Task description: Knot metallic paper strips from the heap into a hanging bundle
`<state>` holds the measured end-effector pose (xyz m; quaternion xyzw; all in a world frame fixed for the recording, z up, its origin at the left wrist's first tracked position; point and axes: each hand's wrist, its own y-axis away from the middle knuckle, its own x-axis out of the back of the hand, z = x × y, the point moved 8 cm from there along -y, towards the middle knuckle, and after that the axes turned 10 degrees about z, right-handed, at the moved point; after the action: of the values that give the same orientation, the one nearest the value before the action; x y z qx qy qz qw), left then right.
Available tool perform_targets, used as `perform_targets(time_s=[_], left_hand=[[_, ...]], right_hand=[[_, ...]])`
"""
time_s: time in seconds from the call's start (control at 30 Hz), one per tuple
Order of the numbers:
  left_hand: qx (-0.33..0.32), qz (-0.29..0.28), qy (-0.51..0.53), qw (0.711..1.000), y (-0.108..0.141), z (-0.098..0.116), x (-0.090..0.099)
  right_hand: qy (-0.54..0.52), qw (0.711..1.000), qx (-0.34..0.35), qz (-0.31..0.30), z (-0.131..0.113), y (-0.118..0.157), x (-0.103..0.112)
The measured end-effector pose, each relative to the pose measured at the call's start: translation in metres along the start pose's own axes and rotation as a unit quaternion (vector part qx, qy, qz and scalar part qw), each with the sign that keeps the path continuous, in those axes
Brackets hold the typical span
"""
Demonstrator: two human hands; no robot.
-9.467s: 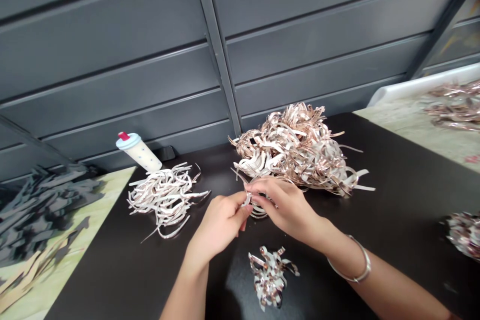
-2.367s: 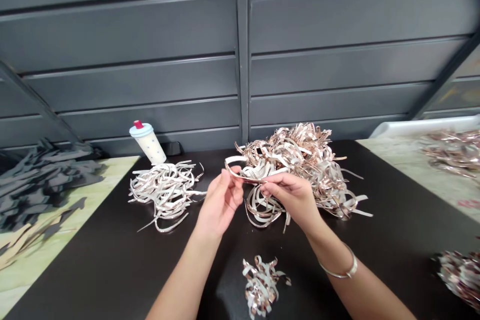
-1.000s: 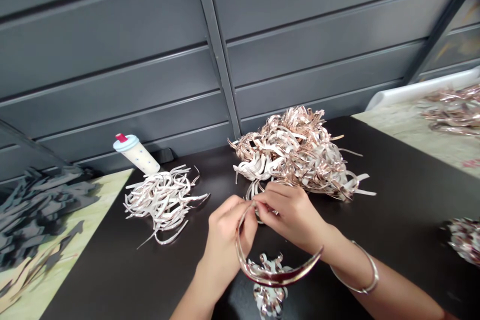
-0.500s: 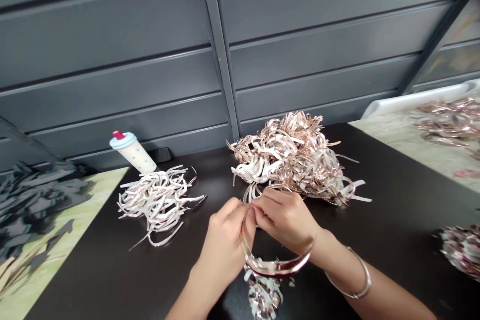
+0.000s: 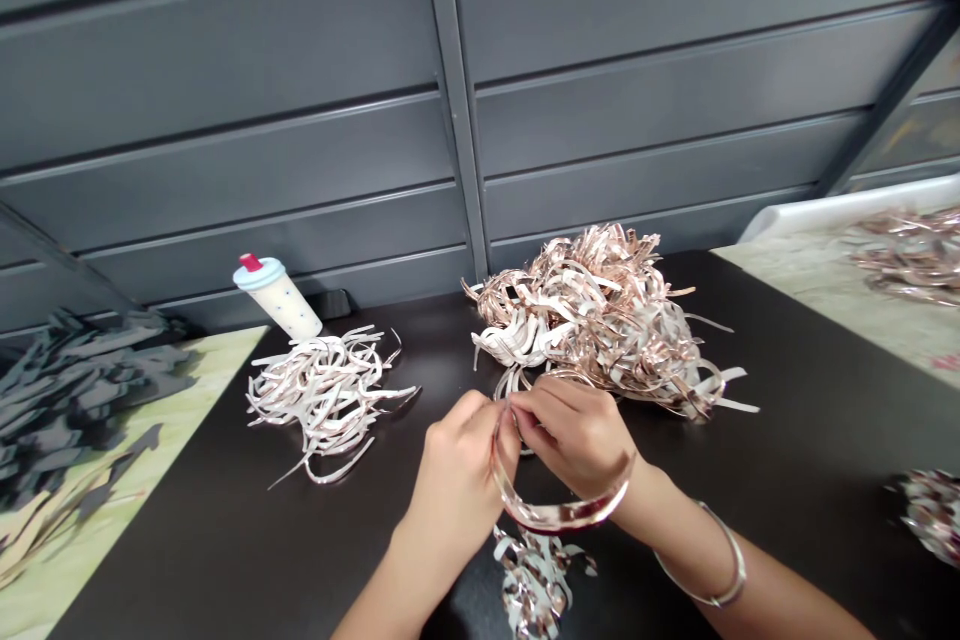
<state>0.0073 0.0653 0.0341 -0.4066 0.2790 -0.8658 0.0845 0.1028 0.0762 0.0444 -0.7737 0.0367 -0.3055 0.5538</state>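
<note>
The fingers [image 5: 544,410] hide both ends of the shiny strip [image 5: 555,520].

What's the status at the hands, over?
Left hand, right hand pinching one copper-faced strip, bowed into a loop. Curled strip clump beneath the loop; large strip pile behind the hands.

Shiny strip [image 5: 559,518]: narrow, rose-copper face, pale reverse, curved into open U, belly hanging downward. Upper end pinched between left hand [image 5: 456,480] and right hand [image 5: 574,435]; other end reaches toward right wrist. Belly directly above small curled clump [image 5: 534,585] of same strips, contact unclear. Large tangled heap [image 5: 600,320] of same strips: loose, rose-copper and white, lying on desk [image 5: 405,560] just behind hands, a few curls under right hand's fingers.
</note>
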Motion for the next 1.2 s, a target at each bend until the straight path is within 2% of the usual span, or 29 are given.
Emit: perform_targets(time_s=[0.07,0.13,0.2,0.23,0.3,0.37,0.43,0.47,0.5,0.57,0.63,0.8,0.87,0.97,1.07,1.2], left_hand=[[-0.009,-0.016,-0.009,1.0,0.001,0.001,-0.004],[-0.018,-0.019,0.005,1.0,0.0,0.004,-0.003],[-0.015,-0.01,0.041,0.999,-0.003,0.005,0.002],[-0.009,-0.006,0.063,0.998,-0.005,0.004,0.005],[0.004,-0.007,0.105,0.994,-0.009,0.002,0.01],[0.015,-0.018,0.131,0.991,-0.011,-0.002,0.013],[0.019,-0.028,0.132,0.991,-0.012,-0.005,0.015],[0.018,-0.033,0.125,0.991,-0.012,-0.007,0.016],[0.015,-0.037,0.117,0.992,-0.013,-0.007,0.017],[0.011,-0.053,0.111,0.992,-0.012,-0.008,0.017],[0.044,-0.071,0.128,0.988,-0.012,-0.014,0.013],[0.228,-0.073,0.207,0.949,-0.005,-0.045,-0.004],[0.25,-0.083,0.231,0.937,-0.003,-0.048,-0.012],[0.222,-0.108,0.259,0.934,-0.003,-0.04,-0.016],[0.194,-0.128,0.26,0.937,-0.004,-0.033,-0.012],[0.157,-0.141,0.239,0.948,-0.005,-0.025,-0.002]], right_hand=[[0.017,1.0,0.005,-0.008,-0.001,-0.001,0.0],[0.002,1.0,-0.027,0.001,0.004,-0.004,0.002],[-0.073,0.99,-0.119,0.012,0.017,-0.004,0.003],[-0.133,0.974,-0.183,0.009,0.026,-0.002,0.001],[-0.273,0.909,-0.314,-0.017,0.041,0.007,-0.013],[-0.398,0.82,-0.409,-0.052,0.047,0.016,-0.029],[-0.479,0.751,-0.448,-0.081,0.046,0.022,-0.04],[-0.495,0.738,-0.451,-0.089,0.045,0.022,-0.042],[-0.495,0.74,-0.445,-0.092,0.045,0.021,-0.042],[-0.468,0.77,-0.425,-0.091,0.046,0.018,-0.038],[-0.442,0.792,-0.412,-0.092,0.047,0.015,-0.034],[-0.449,0.774,-0.435,-0.1,0.049,0.018,-0.038],[-0.459,0.767,-0.438,-0.096,0.048,0.018,-0.041],[-0.479,0.755,-0.439,-0.088,0.044,0.019,-0.043],[-0.514,0.722,-0.452,-0.104,0.037,0.022,-0.047],[-0.598,0.623,-0.488,-0.125,0.028,0.027,-0.053]])
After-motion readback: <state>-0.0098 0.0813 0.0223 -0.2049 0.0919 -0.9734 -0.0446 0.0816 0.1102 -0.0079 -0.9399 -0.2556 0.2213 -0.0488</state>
